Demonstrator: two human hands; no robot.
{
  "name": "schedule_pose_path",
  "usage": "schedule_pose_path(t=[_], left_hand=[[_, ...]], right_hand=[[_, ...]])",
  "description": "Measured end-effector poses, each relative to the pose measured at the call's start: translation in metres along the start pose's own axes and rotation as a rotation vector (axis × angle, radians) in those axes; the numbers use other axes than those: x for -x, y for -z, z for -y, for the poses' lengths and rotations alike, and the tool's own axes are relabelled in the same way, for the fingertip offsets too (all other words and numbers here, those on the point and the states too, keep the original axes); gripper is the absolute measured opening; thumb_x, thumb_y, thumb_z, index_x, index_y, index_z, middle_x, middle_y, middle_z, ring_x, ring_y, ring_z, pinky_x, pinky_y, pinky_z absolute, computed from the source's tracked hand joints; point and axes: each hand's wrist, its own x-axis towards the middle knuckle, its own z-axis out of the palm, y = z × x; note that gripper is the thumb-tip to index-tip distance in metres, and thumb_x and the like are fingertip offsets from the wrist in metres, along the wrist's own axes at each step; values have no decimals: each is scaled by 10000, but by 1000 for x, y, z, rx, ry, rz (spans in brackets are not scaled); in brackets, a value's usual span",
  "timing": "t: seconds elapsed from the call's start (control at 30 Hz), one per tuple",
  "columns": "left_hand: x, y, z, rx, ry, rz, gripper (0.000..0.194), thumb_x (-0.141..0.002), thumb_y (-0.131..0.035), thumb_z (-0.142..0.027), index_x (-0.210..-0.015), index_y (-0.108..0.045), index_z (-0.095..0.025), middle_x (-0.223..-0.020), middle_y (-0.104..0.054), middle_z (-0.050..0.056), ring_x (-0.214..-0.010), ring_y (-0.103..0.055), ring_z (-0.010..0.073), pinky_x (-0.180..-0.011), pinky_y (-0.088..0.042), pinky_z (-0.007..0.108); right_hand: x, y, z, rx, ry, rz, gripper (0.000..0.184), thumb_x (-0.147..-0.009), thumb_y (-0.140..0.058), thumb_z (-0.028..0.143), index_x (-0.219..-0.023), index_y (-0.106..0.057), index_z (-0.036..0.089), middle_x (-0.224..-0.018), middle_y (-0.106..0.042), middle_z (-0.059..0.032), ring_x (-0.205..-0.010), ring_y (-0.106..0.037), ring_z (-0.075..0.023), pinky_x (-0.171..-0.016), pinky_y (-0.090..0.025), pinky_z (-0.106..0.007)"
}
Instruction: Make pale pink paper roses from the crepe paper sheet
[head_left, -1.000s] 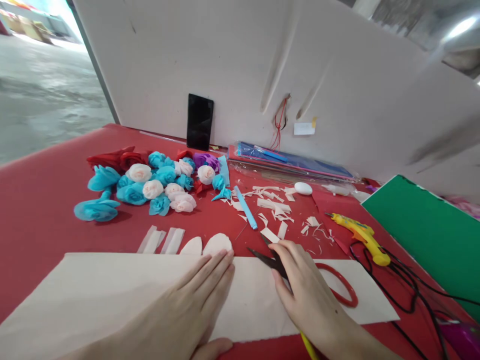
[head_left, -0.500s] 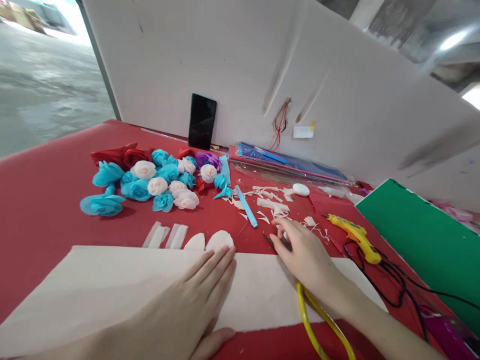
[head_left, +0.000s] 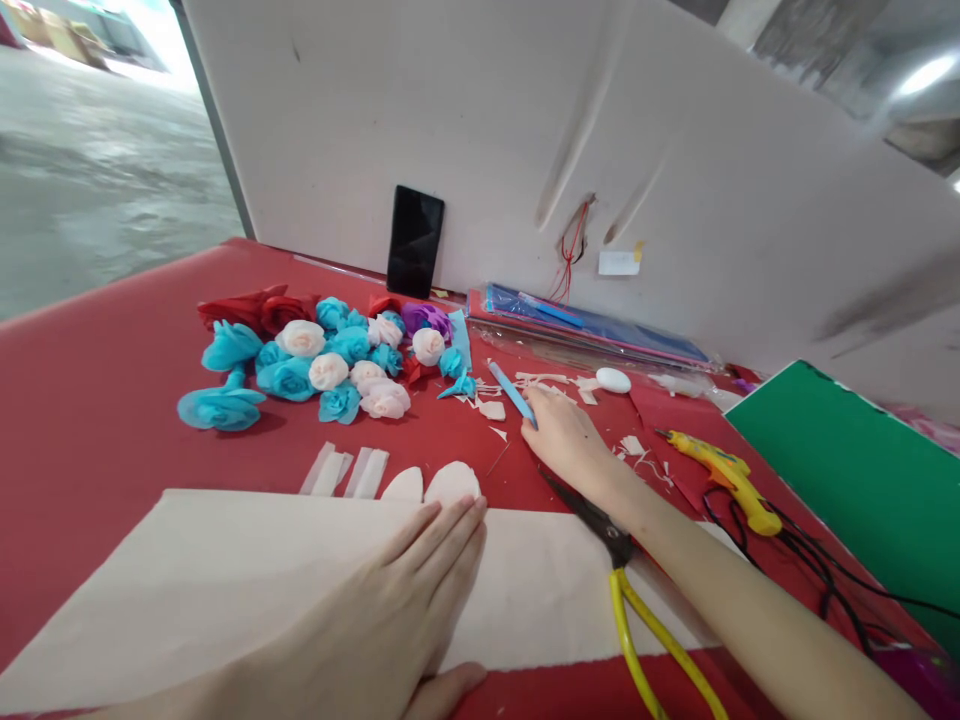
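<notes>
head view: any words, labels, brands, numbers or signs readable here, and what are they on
No text can be read anywhere in this view.
Small white label on the wall: any writing is too faint and small to read.
Yellow glue gun: any marking is too small to read.
Light blue pen and scissors: no legible lettering.

No lettering is showing legibly. Right of the phone [head_left: 415, 242], a white wall tag [head_left: 618, 264] is appearing too small to read.
</notes>
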Motion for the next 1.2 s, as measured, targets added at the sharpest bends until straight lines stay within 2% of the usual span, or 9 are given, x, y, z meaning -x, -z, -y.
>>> schedule_pose_path(t=[0.1, 0.2, 0.33, 0.47, 0.6, 0.77, 0.9, 1.07, 1.2], left_hand=[[-2, -1, 1, 20, 10, 50, 569, -865, -507, -450, -1238, -599, -31, -1295, -610, 208, -1136, -642, 313, -952, -499, 386], [-2, -1, 1, 28, -15, 38, 584, -855, -512, -465, -1218, -611, -19, -1276, -618, 221, -1098, -662, 322, -927, -511, 392], [2, 0, 0, 36, 7, 56, 583, -861, -512, -470, -1232, -607, -30, -1291, -603, 222, -1094, -663, 331, -920, -518, 404], [4, -3, -2, 143, 64, 86, 588, -880, -513, -441, -1322, -533, -53, -1362, -559, 206, -1206, -592, 324, -1024, -454, 398], [6, -10, -8, 296, 220, 148, 603, -910, -448, -474, -1426, -420, -162, -1433, -520, 121, -1351, -445, 303, -1132, -348, 411], [10, -15, -15, 323, 288, 204, 629, -913, -422, -504, -1443, -390, -167, -1441, -511, 123, -1377, -403, 310, -1149, -323, 432], [10, -13, -11, 315, 278, 217, 623, -915, -424, -488, -1447, -382, -166, -1447, -503, 125, -1369, -417, 305, -1147, -323, 426], [5, -11, -3, 193, 91, 149, 615, -878, -509, -423, -1370, -474, -54, -1396, -522, 221, -1260, -545, 328, -1073, -402, 400], [0, -10, -1, 124, 61, 120, 619, -864, -513, -431, -1337, -501, -32, -1372, -538, 234, -1219, -580, 330, -1022, -446, 400]], right_hand=[[-7, 3, 1, 29, 50, -43, 298, -943, -579, 306, -1211, -576, 174, -1234, -600, -93, -1036, -625, -229, -866, -539, -439], [-20, 6, 3, 22, 149, -34, 289, -944, -577, 306, -1202, -582, 174, -1233, -601, -92, -1041, -622, -229, -873, -535, -443], [-43, 8, 0, -15, 290, 91, 297, -940, -584, 307, -1202, -581, 167, -1225, -604, -91, -1036, -625, -231, -865, -538, -443], [-59, 9, -3, -55, 380, 251, 298, -939, -586, 308, -1201, -580, 166, -1216, -608, -90, -1022, -630, -227, -853, -544, -436], [-64, 17, -1, -78, 429, 375, 297, -939, -587, 308, -1199, -581, 165, -1213, -609, -90, -1019, -631, -226, -851, -545, -434], [-67, 21, -2, -97, 446, 467, 302, -937, -589, 309, -1201, -579, 163, -1213, -609, -90, -1022, -630, -228, -853, -543, -437], [-69, 18, -2, -110, 428, 548, 298, -939, -585, 309, -1200, -579, 165, -1208, -611, -89, -1008, -634, -223, -843, -548, -428], [-75, 18, -3, -119, 413, 654, 299, -939, -586, 310, -1200, -580, 164, -1207, -611, -88, -1008, -634, -225, -842, -548, -429], [-79, 18, -5, -150, 405, 705, 300, -937, -588, 313, -1196, -583, 161, -1203, -613, -84, -1006, -635, -229, -840, -549, -428]])
